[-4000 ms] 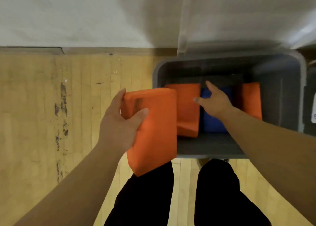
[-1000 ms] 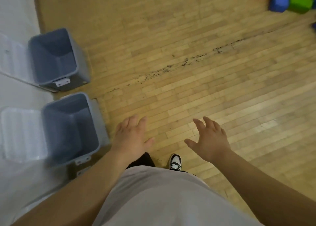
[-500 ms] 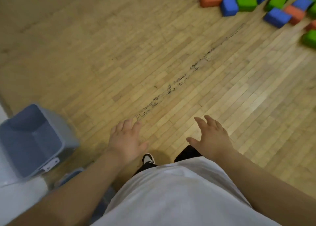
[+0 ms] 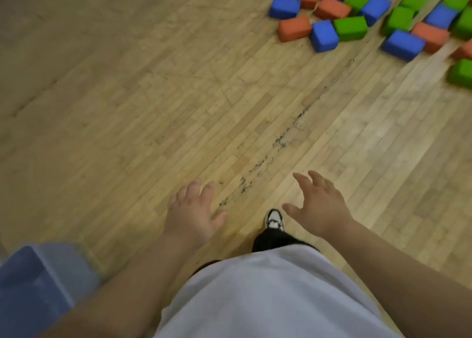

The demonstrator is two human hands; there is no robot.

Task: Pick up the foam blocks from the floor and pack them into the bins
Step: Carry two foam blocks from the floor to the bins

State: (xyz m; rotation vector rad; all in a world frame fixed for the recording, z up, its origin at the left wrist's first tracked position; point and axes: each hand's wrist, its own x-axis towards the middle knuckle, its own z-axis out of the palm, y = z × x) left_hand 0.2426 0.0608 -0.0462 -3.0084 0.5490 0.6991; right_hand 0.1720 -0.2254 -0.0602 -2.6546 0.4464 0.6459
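The bin (image 4: pixel 33 286) has slid to the lower left and the blocks (image 4: pixel 324 35) are nearer at upper right. The left hand (image 4: pixel 191 215) and right hand (image 4: pixel 319 207) are empty with fingers spread, probably going for more.

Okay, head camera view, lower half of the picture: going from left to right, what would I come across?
blue-grey bin → left hand → black-and-white shoe → right hand. The white shirt spans several of these, so it is left out.

Foam blocks (image 4: pixel 351 27) (blue, orange, green) scattered on floor; blurred grey-blue bin (image 4: pixel 38 284).
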